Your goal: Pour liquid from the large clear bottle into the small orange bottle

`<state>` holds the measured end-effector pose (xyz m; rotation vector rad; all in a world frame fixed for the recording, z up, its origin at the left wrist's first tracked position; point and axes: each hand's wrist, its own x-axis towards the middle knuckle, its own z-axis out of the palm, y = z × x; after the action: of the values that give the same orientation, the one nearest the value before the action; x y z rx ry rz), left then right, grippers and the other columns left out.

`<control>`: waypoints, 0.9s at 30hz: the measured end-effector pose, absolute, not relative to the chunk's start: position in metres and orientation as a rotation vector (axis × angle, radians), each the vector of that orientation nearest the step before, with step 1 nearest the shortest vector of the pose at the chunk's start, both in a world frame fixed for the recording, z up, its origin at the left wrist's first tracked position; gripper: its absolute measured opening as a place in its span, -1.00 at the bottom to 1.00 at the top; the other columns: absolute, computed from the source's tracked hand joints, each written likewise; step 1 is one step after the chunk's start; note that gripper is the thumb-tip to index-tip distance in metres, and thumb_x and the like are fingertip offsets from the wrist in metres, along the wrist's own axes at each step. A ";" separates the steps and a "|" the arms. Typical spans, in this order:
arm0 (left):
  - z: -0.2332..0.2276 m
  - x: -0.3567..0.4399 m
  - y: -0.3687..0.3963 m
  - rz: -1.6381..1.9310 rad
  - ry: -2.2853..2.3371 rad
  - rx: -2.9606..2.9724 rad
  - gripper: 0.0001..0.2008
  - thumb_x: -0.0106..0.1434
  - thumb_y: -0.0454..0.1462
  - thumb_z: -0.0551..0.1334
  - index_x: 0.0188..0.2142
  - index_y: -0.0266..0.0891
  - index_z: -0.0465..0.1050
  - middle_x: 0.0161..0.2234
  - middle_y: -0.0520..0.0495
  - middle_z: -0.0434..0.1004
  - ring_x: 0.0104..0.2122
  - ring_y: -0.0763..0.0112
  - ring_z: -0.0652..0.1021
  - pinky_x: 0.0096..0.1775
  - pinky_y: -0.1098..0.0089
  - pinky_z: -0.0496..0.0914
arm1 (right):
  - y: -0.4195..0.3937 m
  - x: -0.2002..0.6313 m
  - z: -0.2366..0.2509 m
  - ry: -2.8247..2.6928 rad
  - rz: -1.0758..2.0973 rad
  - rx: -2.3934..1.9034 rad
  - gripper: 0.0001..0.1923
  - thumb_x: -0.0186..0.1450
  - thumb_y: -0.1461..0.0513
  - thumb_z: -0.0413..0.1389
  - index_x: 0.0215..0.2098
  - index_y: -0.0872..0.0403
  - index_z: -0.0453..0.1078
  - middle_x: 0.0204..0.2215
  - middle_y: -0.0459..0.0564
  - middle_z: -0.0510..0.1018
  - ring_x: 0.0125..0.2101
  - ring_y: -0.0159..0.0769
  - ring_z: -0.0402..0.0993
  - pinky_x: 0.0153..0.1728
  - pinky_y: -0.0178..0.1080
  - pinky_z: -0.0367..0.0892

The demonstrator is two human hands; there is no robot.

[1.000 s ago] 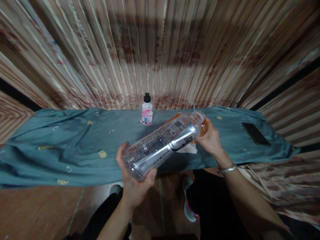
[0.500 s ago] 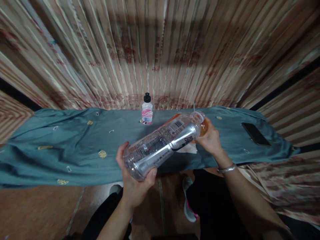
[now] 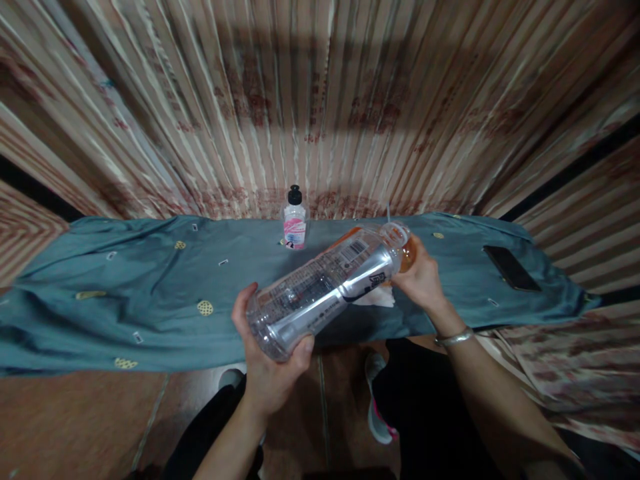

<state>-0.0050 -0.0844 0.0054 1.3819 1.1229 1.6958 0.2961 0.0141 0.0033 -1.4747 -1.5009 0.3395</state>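
My left hand (image 3: pixel 270 363) grips the base of a large clear plastic bottle (image 3: pixel 325 287) that is tipped up, its neck pointing away and to the right. The bottle's mouth meets a small clear cup of orange liquid (image 3: pixel 403 248), which my right hand (image 3: pixel 423 280) holds from the right. A silver bangle sits on my right wrist. Both hands hover over the near edge of a teal cloth (image 3: pixel 150 293) spread over a table. A white napkin (image 3: pixel 377 298) lies on the cloth under the bottle.
A small bottle with a black cap and pink label (image 3: pixel 294 220) stands at the back of the cloth. A dark phone (image 3: pixel 511 267) lies at the right. Striped curtains (image 3: pixel 320 100) hang behind. My legs and shoes show below.
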 end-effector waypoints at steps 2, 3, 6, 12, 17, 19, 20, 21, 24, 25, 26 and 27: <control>0.005 -0.005 -0.084 1.694 1.124 1.381 -0.08 0.12 -0.07 0.51 0.35 -0.01 0.07 0.06 -0.18 0.37 -0.11 0.09 0.64 -0.08 0.00 0.62 | 0.014 0.296 0.003 -1.503 0.344 -1.474 -0.01 -0.02 0.02 0.47 0.32 0.01 0.29 0.16 0.14 0.62 0.15 0.12 0.58 0.25 0.15 0.42; 0.005 -0.005 -0.084 1.694 1.123 1.381 -0.08 0.12 -0.07 0.51 0.35 -0.01 0.07 0.06 -0.18 0.37 -0.11 0.08 0.64 -0.08 -0.01 0.62 | 0.014 0.296 0.004 -1.505 0.346 -1.476 -0.01 -0.02 0.02 0.46 0.32 0.00 0.28 0.16 0.14 0.62 0.16 0.11 0.58 0.26 0.15 0.42; 0.005 -0.005 -0.084 1.694 1.122 1.386 -0.08 0.13 -0.07 0.51 0.35 -0.01 0.06 0.07 -0.18 0.37 -0.11 0.08 0.64 -0.08 -0.02 0.61 | 0.014 0.295 0.005 -1.504 0.345 -1.487 -0.03 -0.01 0.02 0.45 0.32 0.01 0.29 0.15 0.14 0.63 0.15 0.12 0.59 0.25 0.15 0.43; 0.005 -0.005 -0.084 1.696 1.138 1.392 -0.07 0.12 -0.06 0.51 0.35 -0.04 0.05 0.06 -0.19 0.37 -0.11 0.10 0.63 -0.10 0.03 0.62 | 0.014 0.294 0.005 -1.495 0.352 -1.489 -0.01 -0.02 0.01 0.45 0.32 0.03 0.27 0.15 0.16 0.63 0.12 0.12 0.60 0.21 0.14 0.46; 0.007 -0.005 -0.084 1.686 1.135 1.396 -0.08 0.13 -0.06 0.51 0.34 -0.05 0.05 0.04 -0.17 0.38 -0.12 0.13 0.63 -0.14 0.10 0.63 | 0.014 0.296 0.005 -1.497 0.359 -1.491 -0.01 -0.01 0.02 0.45 0.33 0.03 0.27 0.14 0.17 0.63 0.11 0.14 0.61 0.21 0.17 0.46; 0.008 -0.005 -0.084 1.683 1.141 1.397 -0.07 0.12 -0.07 0.51 0.34 -0.06 0.04 0.04 -0.17 0.38 -0.11 0.13 0.63 -0.15 0.12 0.63 | 0.013 0.296 0.005 -1.494 0.347 -1.495 -0.02 -0.01 0.02 0.45 0.32 0.02 0.28 0.13 0.16 0.63 0.11 0.14 0.61 0.21 0.17 0.46; 0.007 -0.005 -0.084 1.684 1.144 1.396 -0.07 0.12 -0.07 0.52 0.34 -0.06 0.04 0.04 -0.18 0.38 -0.11 0.12 0.63 -0.14 0.11 0.63 | 0.013 0.296 0.005 -1.497 0.345 -1.492 -0.03 -0.01 0.02 0.45 0.32 0.02 0.29 0.13 0.15 0.64 0.11 0.13 0.61 0.21 0.16 0.46; 0.007 -0.005 -0.084 1.688 1.145 1.396 -0.07 0.11 -0.07 0.52 0.34 -0.06 0.05 0.04 -0.18 0.38 -0.10 0.11 0.63 -0.14 0.10 0.63 | 0.013 0.296 0.005 -1.501 0.342 -1.490 -0.03 0.00 0.02 0.45 0.32 0.01 0.29 0.13 0.14 0.64 0.12 0.12 0.61 0.21 0.16 0.46; 0.006 -0.005 -0.084 1.698 1.142 1.396 -0.08 0.12 -0.06 0.51 0.34 -0.05 0.05 0.05 -0.19 0.38 -0.11 0.09 0.64 -0.11 0.05 0.63 | 0.013 0.296 0.005 -1.505 0.334 -1.488 -0.02 -0.01 0.02 0.46 0.32 0.00 0.29 0.15 0.13 0.63 0.13 0.12 0.60 0.24 0.16 0.44; 0.006 -0.005 -0.084 1.698 1.141 1.401 -0.08 0.12 -0.05 0.51 0.34 -0.05 0.06 0.05 -0.18 0.38 -0.12 0.09 0.64 -0.10 0.03 0.62 | 0.013 0.296 0.005 -1.502 0.332 -1.492 -0.02 -0.02 0.02 0.46 0.32 0.00 0.30 0.14 0.13 0.63 0.13 0.12 0.60 0.24 0.16 0.44; 0.006 -0.005 -0.084 1.696 1.142 1.406 -0.08 0.12 -0.06 0.51 0.34 -0.04 0.05 0.05 -0.18 0.38 -0.12 0.10 0.64 -0.10 0.03 0.62 | 0.013 0.295 0.005 -1.498 0.332 -1.493 -0.02 -0.02 0.02 0.46 0.31 0.00 0.30 0.14 0.13 0.64 0.14 0.13 0.60 0.23 0.16 0.44; 0.006 -0.005 -0.084 1.693 1.144 1.411 -0.08 0.12 -0.06 0.51 0.34 -0.04 0.05 0.05 -0.18 0.38 -0.12 0.10 0.64 -0.10 0.03 0.62 | 0.013 0.295 0.005 -1.495 0.337 -1.489 -0.03 -0.02 0.02 0.46 0.31 0.00 0.30 0.14 0.13 0.64 0.14 0.12 0.60 0.23 0.15 0.44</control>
<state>-0.0051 -0.0839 0.0063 1.4107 1.1442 1.6932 0.2952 0.0132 0.0053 -1.4887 -1.4953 0.3371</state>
